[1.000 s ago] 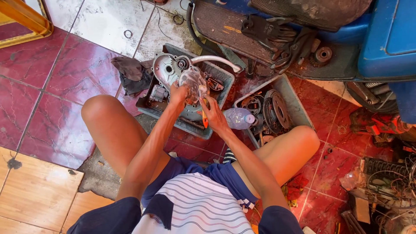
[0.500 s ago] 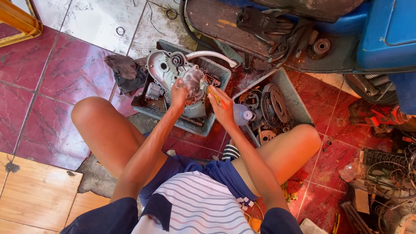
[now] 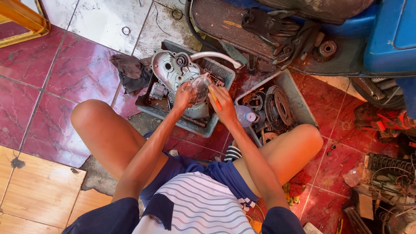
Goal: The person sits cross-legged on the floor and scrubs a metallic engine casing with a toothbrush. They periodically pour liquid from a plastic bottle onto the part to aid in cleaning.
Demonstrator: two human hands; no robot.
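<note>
While the engine casing (image 3: pixel 175 73) is sitting stripped in the grey tray (image 3: pixel 203 128), left hand (image 3: pixel 184 93) is gripping a small metal cover (image 3: pixel 200 86) above it, right hand (image 3: pixel 223 104) is pinching an orange tool (image 3: pixel 214 97); work looks midway, reassembly not done.

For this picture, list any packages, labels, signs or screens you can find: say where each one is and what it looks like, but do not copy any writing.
Plastic bottle: clear with a pale cap, lying in the right grey tray, beside the right hand.
Clear plastic bag: crumpled on the red tiles at the far right, among wires.
No labels, signs or screens can be made out.
</note>
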